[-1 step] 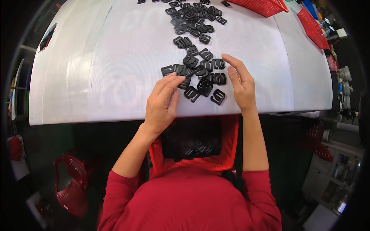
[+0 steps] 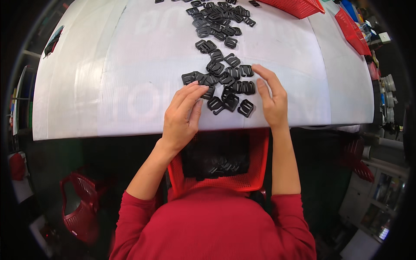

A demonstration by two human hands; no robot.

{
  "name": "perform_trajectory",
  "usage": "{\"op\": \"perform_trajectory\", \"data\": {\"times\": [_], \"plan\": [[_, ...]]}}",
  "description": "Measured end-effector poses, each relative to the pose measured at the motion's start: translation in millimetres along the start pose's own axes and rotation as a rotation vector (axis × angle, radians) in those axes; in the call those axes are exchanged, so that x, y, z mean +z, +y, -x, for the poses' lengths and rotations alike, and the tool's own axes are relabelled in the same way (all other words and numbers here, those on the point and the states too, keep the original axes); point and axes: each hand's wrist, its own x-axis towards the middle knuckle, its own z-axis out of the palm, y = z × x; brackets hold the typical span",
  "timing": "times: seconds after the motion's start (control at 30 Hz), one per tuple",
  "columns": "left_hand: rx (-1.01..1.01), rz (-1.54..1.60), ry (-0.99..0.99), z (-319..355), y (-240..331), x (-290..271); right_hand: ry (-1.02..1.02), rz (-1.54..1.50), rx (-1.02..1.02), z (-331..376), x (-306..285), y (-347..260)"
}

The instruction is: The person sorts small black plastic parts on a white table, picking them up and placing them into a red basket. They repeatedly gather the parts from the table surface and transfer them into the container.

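Flat black plastic buckles (image 2: 232,73) lie in a loose cluster near the front edge of the white table (image 2: 138,99). At the cluster's left side is my left hand (image 2: 182,110), its fingers stretched out and partly covering a buckle (image 2: 209,92); whether they touch it I cannot tell. My right hand (image 2: 274,99) stands at the right side, thumb and forefinger apart, with nothing in it. Its forefinger tip is close to another buckle (image 2: 246,70). One slotted buckle (image 2: 245,108) lies at the near right of the cluster.
Farther back lies a denser heap of black buckles (image 2: 216,16). Below the table edge, in front of my body, a red plastic basket (image 2: 261,164) has a dark lining and several buckles inside. Red baskets (image 2: 299,8) stand at the far right. A dark red chair (image 2: 80,212) is at lower left.
My right hand has shifted very slightly toward me. My left hand and the buckles stay practically where they were.
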Motion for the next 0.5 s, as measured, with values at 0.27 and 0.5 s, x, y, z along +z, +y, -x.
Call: {"op": "perform_trajectory", "data": {"times": [0.27, 0.5], "plan": [[0.175, -0.336, -0.177, 14.4, 8.8, 6.9, 0.023, 0.382, -0.238, 56.7, 25.1, -25.9], [0.197, -0.386, -0.159, 3.1, 6.8, 7.7, 0.035, 0.680, -0.140, 64.1, -1.4, 0.1]]}}
